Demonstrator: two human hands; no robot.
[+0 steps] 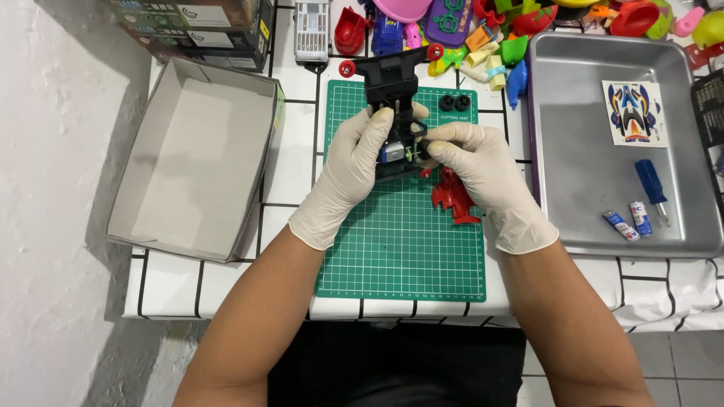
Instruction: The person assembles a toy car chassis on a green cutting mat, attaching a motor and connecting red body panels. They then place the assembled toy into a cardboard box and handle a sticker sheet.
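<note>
A black toy car chassis (392,79) with small red wheels lies on a green cutting mat (400,241). Both of my hands wear white gloves. My left hand (354,162) grips the chassis from its left side, beside the small silver motor (392,152). My right hand (471,162) pinches the right side of the chassis at the motor end. A red plastic part (451,200) lies on the mat just under my right hand. Two black tyres (455,102) rest at the mat's top right corner.
An open empty cardboard box (192,154) stands to the left. A metal tray (596,68) on the right holds a sticker sheet (636,113), a blue screwdriver (651,188) and two batteries (630,222). Colourful plastic toys (490,30) crowd the back edge.
</note>
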